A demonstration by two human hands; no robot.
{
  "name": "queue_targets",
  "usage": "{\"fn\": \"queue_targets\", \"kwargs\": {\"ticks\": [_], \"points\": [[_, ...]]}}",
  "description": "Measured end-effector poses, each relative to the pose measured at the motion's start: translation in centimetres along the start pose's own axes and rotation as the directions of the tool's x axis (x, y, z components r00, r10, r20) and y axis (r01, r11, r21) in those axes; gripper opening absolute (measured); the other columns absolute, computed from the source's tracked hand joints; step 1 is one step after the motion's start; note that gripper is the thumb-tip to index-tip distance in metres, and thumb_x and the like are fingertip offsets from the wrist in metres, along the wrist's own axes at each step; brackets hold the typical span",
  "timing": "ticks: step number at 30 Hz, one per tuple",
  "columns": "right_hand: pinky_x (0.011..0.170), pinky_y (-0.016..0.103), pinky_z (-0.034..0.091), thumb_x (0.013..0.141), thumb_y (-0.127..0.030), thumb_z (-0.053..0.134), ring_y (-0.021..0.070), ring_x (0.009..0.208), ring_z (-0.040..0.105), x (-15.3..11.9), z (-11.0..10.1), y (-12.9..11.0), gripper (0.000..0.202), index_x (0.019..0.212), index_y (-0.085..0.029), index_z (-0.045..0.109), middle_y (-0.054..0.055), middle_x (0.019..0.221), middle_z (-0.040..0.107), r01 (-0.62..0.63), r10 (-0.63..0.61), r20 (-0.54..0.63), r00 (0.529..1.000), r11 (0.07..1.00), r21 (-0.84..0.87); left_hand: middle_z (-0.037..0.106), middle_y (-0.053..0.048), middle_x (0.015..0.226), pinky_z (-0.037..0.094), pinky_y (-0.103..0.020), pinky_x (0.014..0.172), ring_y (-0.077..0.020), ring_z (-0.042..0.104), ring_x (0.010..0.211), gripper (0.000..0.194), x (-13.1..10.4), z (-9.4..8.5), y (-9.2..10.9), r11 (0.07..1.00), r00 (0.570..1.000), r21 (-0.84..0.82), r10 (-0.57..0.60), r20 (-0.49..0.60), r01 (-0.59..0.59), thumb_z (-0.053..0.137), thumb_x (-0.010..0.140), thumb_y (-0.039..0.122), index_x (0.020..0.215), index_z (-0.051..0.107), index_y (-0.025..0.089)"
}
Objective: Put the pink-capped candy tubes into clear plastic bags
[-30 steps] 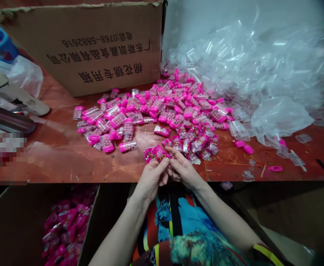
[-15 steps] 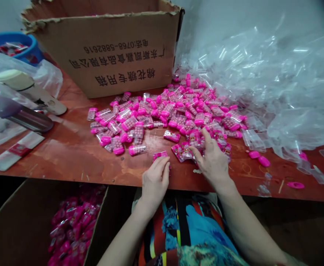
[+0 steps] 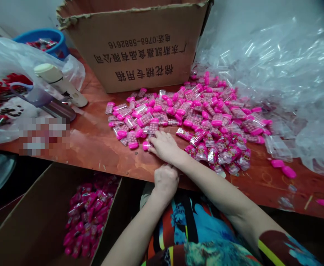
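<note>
My right hand [image 3: 164, 146] crosses over my left forearm's side and reaches to the near left edge of the bottle pile. Its thumb and fingers close around a small candy bottle [image 3: 146, 145]; only the bottle's pink cap end shows. My left hand [image 3: 166, 180] is a closed fist at the table's front edge, just below the right wrist; whatever is inside it is hidden. Clear bottles [image 3: 145, 119] with pink caps and pale pink beads lie heaped ahead. Right of my right forearm sit several pink printed packets [image 3: 223, 151], bunched together.
An open cardboard box [image 3: 148, 51] stands behind the pile. Clear plastic sleeves [image 3: 269, 77] are heaped at right. A cream flask [image 3: 61, 85], purple cup [image 3: 44, 101] and blue basin [image 3: 59, 46] stand left. Below the table edge, a carton [image 3: 40, 210] holds pink packets.
My right hand has left the printed packets and moved left to a bottle. My left hand has drawn down to the table edge; the packet at its fingertips is out of sight. The view has shifted left.
</note>
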State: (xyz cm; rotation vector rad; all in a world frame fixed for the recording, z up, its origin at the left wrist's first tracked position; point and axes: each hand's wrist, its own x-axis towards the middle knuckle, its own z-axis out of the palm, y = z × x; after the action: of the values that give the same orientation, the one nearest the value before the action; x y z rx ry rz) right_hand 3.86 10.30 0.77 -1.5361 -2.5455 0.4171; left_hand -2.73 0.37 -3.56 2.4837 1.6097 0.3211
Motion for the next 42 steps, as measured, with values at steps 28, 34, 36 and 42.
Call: {"fn": "queue_targets", "kwargs": {"ticks": [28,34,36,42], "points": [[0.065,0.025,0.048,0.067,-0.033,0.084,0.0118,0.07,0.057,-11.5,0.7,3.9,0.046,0.102,-0.022,0.057,-0.004,0.083,0.063,0.077,0.649,-0.035,0.76,-0.035,0.996,0.069,-0.012,0.126,0.058,-0.035,0.087,-0.0219,0.07,0.104,0.024,0.2,-2.3,1.7,0.779,0.815,-0.602,-0.229,-0.532,-0.174,0.065,0.09,0.019,0.113,0.07,0.019],[0.071,0.027,0.051,0.072,-0.032,0.081,0.0136,0.076,0.061,-12.4,0.2,4.8,0.041,0.104,-0.024,0.058,-0.002,0.09,0.066,0.057,0.578,-0.079,0.812,0.057,0.997,0.06,0.003,0.064,0.035,-0.02,0.042,-0.0059,0.043,0.043,0.033,0.8,-4.3,1.5,0.146,0.853,-0.952,-0.495,0.166,0.27,0.074,0.081,0.044,0.099,0.069,0.016],[0.071,0.027,0.052,0.073,-0.033,0.081,0.0136,0.076,0.061,-12.6,0.3,4.8,0.04,0.104,-0.024,0.059,-0.003,0.089,0.066,0.057,0.545,-0.059,0.836,0.021,0.998,0.049,0.006,0.05,0.023,-0.019,0.038,-0.0042,0.033,0.037,0.032,1.1,-4.7,1.7,-0.001,0.875,-0.933,-0.348,0.338,0.36,0.075,0.08,0.046,0.081,0.069,0.014],[0.075,0.027,0.053,0.071,-0.033,0.084,0.0149,0.083,0.064,-13.4,0.4,4.5,0.046,0.108,-0.024,0.059,-0.001,0.097,0.068,0.026,0.507,-0.001,0.862,-0.042,0.999,0.042,0.008,0.043,0.019,-0.019,0.039,-0.0027,0.032,0.036,0.034,1.8,-3.9,2.7,-0.199,0.833,-0.927,-0.407,0.374,0.319,0.083,0.069,0.04,0.061,0.061,0.014]]}}
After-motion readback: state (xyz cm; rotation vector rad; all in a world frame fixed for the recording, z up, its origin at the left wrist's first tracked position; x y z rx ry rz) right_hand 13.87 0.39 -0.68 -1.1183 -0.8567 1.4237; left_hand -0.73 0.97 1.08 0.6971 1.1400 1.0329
